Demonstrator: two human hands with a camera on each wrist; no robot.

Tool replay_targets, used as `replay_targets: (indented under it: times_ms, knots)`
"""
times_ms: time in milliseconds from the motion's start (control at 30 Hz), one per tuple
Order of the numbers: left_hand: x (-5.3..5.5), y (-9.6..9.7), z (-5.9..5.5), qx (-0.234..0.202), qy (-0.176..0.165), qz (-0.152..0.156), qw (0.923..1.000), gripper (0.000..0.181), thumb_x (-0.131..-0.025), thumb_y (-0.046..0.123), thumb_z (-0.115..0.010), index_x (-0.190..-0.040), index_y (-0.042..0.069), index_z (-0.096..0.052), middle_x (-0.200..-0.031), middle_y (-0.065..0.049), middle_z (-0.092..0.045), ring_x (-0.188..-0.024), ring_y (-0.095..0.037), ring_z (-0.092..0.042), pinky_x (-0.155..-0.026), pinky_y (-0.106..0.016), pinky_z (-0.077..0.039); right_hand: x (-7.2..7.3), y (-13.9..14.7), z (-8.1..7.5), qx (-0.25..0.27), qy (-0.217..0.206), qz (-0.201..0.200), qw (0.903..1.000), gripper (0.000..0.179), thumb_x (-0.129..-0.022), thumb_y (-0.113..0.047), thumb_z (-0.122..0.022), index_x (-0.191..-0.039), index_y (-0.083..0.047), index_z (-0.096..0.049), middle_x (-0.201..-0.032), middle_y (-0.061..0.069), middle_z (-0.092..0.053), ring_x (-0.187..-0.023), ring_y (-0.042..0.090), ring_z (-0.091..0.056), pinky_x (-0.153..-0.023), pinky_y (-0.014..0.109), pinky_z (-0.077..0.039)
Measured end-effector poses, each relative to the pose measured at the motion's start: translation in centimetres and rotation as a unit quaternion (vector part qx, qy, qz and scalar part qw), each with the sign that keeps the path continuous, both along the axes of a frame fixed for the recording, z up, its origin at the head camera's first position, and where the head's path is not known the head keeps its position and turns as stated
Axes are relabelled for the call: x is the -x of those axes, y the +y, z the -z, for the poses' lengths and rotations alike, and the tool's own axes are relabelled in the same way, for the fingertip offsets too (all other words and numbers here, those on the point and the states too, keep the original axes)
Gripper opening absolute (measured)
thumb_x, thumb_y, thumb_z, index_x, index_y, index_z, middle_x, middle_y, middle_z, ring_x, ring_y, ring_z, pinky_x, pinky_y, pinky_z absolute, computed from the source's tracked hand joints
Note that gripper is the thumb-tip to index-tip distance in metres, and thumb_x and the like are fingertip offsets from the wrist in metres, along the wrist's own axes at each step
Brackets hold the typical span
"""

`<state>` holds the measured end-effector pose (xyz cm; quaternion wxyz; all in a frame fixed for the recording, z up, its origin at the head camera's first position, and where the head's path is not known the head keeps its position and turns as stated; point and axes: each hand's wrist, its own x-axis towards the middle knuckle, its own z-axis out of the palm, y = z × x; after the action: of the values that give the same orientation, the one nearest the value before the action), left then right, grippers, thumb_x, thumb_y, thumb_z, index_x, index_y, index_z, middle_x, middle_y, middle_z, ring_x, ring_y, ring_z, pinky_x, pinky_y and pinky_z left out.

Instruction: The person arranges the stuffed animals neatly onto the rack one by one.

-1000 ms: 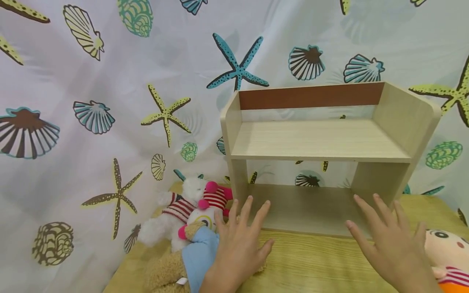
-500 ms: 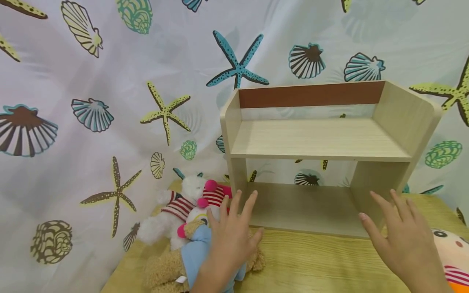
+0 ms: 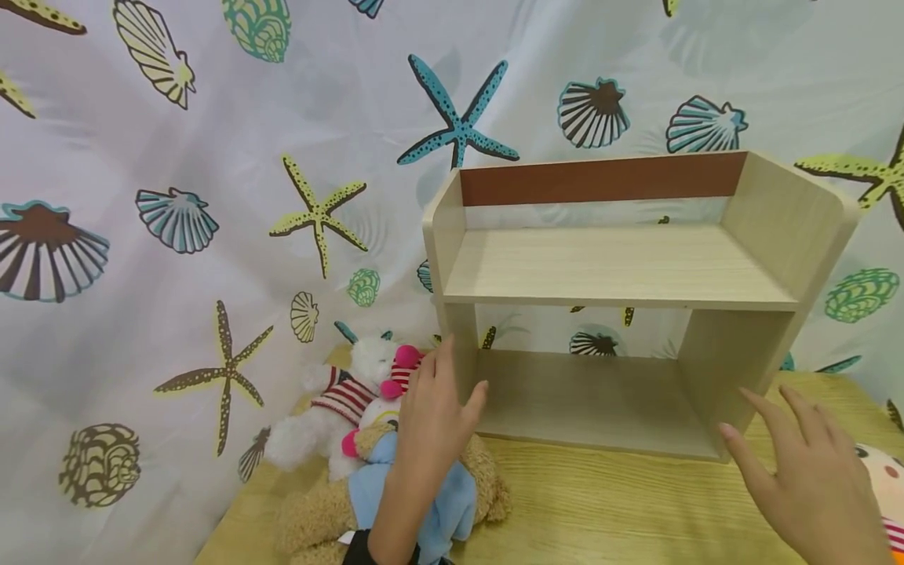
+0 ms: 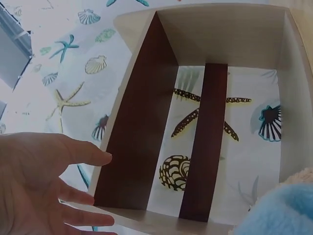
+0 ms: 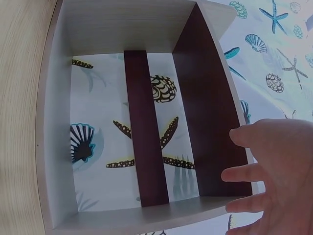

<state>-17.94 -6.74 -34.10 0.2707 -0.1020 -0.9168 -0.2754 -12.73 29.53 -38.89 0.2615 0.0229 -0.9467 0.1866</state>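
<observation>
A pale wooden two-tier shelf point(image 3: 621, 267) with a reddish-brown back strip stands upright on the wooden table. My left hand point(image 3: 432, 420), fingers extended, is at the shelf's left side panel, above a tan teddy bear point(image 3: 487, 479) in a blue top. In the left wrist view its thumb is by the shelf's edge; I cannot tell whether it touches. On the other side, my right hand point(image 3: 808, 471) spreads its fingers beside the lower right panel point(image 3: 741, 369), holding nothing. The right wrist view shows those fingers near the shelf's edge, contact unclear.
Left of the shelf lie a white plush toy point(image 3: 304, 439) in a striped shirt and a pink-and-white plush toy point(image 3: 404, 367). A doll point(image 3: 886, 479) is partly visible at the right edge. Behind hangs a seashell-print cloth point(image 3: 339, 102) over the wooden table point(image 3: 586, 494).
Both hands have spread apart. The left has moved left and up toward the shelf's left side; the right has moved right, out from in front of the shelf. The shelf stays put.
</observation>
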Motion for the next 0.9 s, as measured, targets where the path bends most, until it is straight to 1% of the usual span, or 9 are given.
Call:
replay_targets:
  times_ms: [67,167,300,367,433,600,667,767,900]
  knots:
    - [0.6,0.2,0.0,-0.036,-0.015,0.005,0.9992,0.074,-0.091,0.026,-0.075,-0.149,-0.002,-0.038,-0.136,-0.024,-0.053,-0.121,-0.042,-0.053,-0.094,-0.055,-0.048,0.0,0.3,0.1,-0.001,-0.010,0.007,0.9999,0.057,-0.102,-0.038,-0.056,-0.140,0.003,-0.045,-0.148,0.041,-0.025,-0.127,0.068,-0.023,-0.105,0.075,-0.011]
    - [1.6,0.6,0.0,-0.083,-0.040,0.006,0.9957,0.077,-0.093,0.025,-0.073,-0.152,-0.001,-0.032,-0.141,-0.025,-0.048,-0.125,-0.042,-0.050,-0.097,-0.056,-0.046,0.0,0.5,0.2,-0.001,-0.017,0.017,0.9997,0.056,-0.102,-0.038,-0.055,-0.137,0.005,-0.047,-0.146,0.043,-0.027,-0.124,0.068,-0.025,-0.103,0.076,-0.014]
    - [2.9,1.0,0.2,-0.125,-0.036,0.004,0.9915,0.077,-0.093,0.022,-0.072,-0.153,-0.001,-0.029,-0.144,-0.026,-0.044,-0.129,-0.041,-0.047,-0.102,-0.053,-0.042,-0.1,0.9,0.6,-0.002,-0.030,0.031,0.9991,0.056,-0.102,-0.040,-0.055,-0.136,0.004,-0.048,-0.144,0.043,-0.028,-0.123,0.068,-0.026,-0.102,0.077,-0.015]
    - [3.3,1.1,0.3,-0.136,-0.029,0.002,0.9902,0.076,-0.093,0.020,-0.072,-0.153,-0.001,-0.029,-0.144,-0.026,-0.043,-0.130,-0.039,-0.046,-0.104,-0.052,-0.041,-0.1,1.3,0.9,-0.005,-0.033,0.035,0.9988,0.056,-0.102,-0.040,-0.055,-0.136,0.004,-0.048,-0.143,0.043,-0.030,-0.121,0.068,-0.027,-0.101,0.077,-0.016]
    - [3.7,1.1,0.3,-0.150,-0.033,-0.003,0.9881,0.075,-0.093,0.020,-0.072,-0.152,0.000,-0.030,-0.144,-0.025,-0.042,-0.130,-0.037,-0.045,-0.105,-0.050,-0.040,-0.2,1.8,1.4,-0.002,-0.034,0.034,0.9988,0.057,-0.102,-0.039,-0.056,-0.136,0.005,-0.047,-0.141,0.044,-0.031,-0.121,0.068,-0.028,-0.101,0.077,-0.016]
    - [4.6,0.9,0.1,-0.175,-0.061,-0.024,0.9825,0.074,-0.094,0.021,-0.071,-0.151,0.001,-0.030,-0.144,-0.022,-0.040,-0.129,-0.035,-0.045,-0.105,-0.049,-0.040,-0.4,2.8,2.4,0.001,-0.025,0.050,0.9984,0.061,-0.102,-0.040,-0.056,-0.133,0.011,-0.045,-0.135,0.046,-0.035,-0.116,0.067,-0.032,-0.100,0.077,-0.019]
    - [5.0,0.7,0.1,-0.179,-0.069,-0.033,0.9808,0.076,-0.094,0.022,-0.070,-0.153,0.001,-0.028,-0.146,-0.023,-0.039,-0.131,-0.037,-0.044,-0.106,-0.050,-0.039,-0.4,3.3,2.8,-0.004,-0.021,0.059,0.9980,0.061,-0.102,-0.040,-0.056,-0.131,0.013,-0.046,-0.130,0.046,-0.039,-0.113,0.066,-0.036,-0.098,0.077,-0.023]
    - [5.4,0.5,0.0,-0.186,-0.079,-0.039,0.9785,0.078,-0.094,0.024,-0.069,-0.154,0.002,-0.026,-0.149,-0.024,-0.038,-0.133,-0.039,-0.043,-0.106,-0.052,-0.038,-0.6,4.1,3.5,-0.011,-0.033,0.069,0.9970,0.065,-0.102,-0.042,-0.054,-0.131,0.015,-0.045,-0.127,0.045,-0.041,-0.110,0.064,-0.039,-0.095,0.077,-0.027]
    - [5.9,0.4,-0.1,-0.195,-0.078,-0.038,0.9769,0.076,-0.094,0.022,-0.069,-0.155,0.003,-0.026,-0.149,-0.023,-0.039,-0.131,-0.039,-0.045,-0.105,-0.053,-0.040,-0.9,5.3,4.6,0.021,-0.033,0.084,0.9957,0.065,-0.104,-0.041,-0.051,-0.138,0.014,-0.040,-0.131,0.044,-0.039,-0.118,0.063,-0.036,-0.100,0.074,-0.025]
